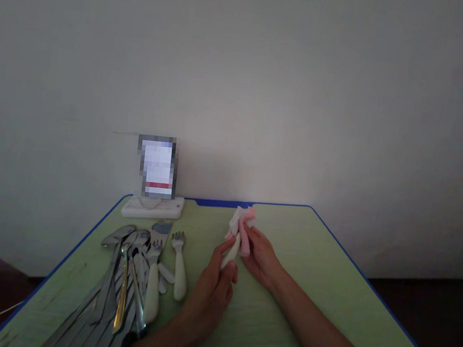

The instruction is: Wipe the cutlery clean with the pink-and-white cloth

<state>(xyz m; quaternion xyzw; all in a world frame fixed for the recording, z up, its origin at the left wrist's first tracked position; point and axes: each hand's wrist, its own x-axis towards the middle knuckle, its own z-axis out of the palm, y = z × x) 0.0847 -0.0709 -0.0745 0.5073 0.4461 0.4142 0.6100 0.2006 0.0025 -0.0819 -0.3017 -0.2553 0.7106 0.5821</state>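
Note:
My left hand [214,289] is closed around a white handle [230,255] of some utensil, pinching it near the middle of the green table [310,290]. My right hand [262,255] is closed on a pink and white cloth [241,221] that is wrapped over the far end of that utensil. The covered end is hidden, so I cannot tell what kind of utensil it is. Both hands rest low over the tabletop, close together.
A pile of metal spoons and forks [122,283] lies at the left, with white-handled forks [179,266] beside it. A phone on a white stand [154,199] sits at the far edge against the wall. The table has a blue rim.

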